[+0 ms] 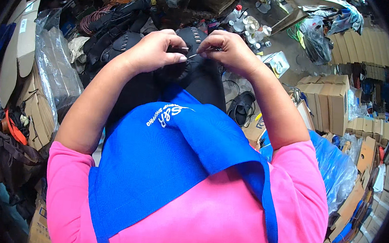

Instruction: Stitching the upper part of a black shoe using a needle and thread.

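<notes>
A black shoe-like piece [191, 35] with a row of pale, thick stitches along its edge rests over my knees. My left hand [160, 51] is at its left side, thumb and forefinger bent toward each other; what lies between them is too small to make out. Opposite it, my right hand [227, 52] has its fingertips pinched on a thin pale thread [192, 55], which spans the short gap between the two hands. My fingers hide part of the black piece. Another black piece with similar stitches [122, 42] lies to the left, beside my left forearm.
White spools and bottles [252, 28] stand beyond my right hand. A black sandal [242, 106] lies by my right knee. Cardboard boxes [326, 102] and blue plastic sheeting [333, 162] crowd the right; wrapped cardboard [55, 60] and an orange strap [15, 128] are at left.
</notes>
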